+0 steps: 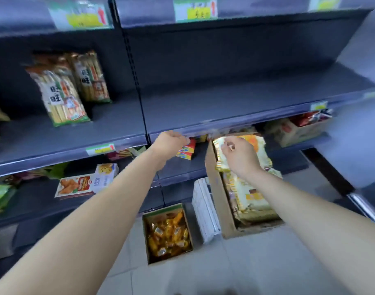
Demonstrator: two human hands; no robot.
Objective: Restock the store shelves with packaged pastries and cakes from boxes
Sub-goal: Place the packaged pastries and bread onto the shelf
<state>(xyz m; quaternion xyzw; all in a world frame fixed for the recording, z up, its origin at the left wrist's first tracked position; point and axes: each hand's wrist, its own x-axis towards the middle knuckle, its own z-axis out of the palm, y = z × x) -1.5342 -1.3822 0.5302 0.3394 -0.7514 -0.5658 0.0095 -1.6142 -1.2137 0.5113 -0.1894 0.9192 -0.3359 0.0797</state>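
A tall cardboard box [216, 194] stands open on the floor against the lower shelves, filled with yellow-and-white pastry packets [249, 196]. My right hand [239, 159] is over the box's far end, fingers curled on the top edge of the uppermost packet [255, 149], which sits higher than the others. My left hand [169, 143] is at the front lip of the middle shelf [246, 99], fingers curled downward beside small red-and-yellow packs [186, 150] on the shelf below. Blur hides whether it holds one.
Tall rice-cracker bags [61, 96] stand on the middle shelf's left bay. Boxed snacks [84, 184] lie on the lower shelf. On the floor are a small carton of orange sweets [167, 233] and a white stack [203, 207]. Another carton [297, 132] sits lower right.
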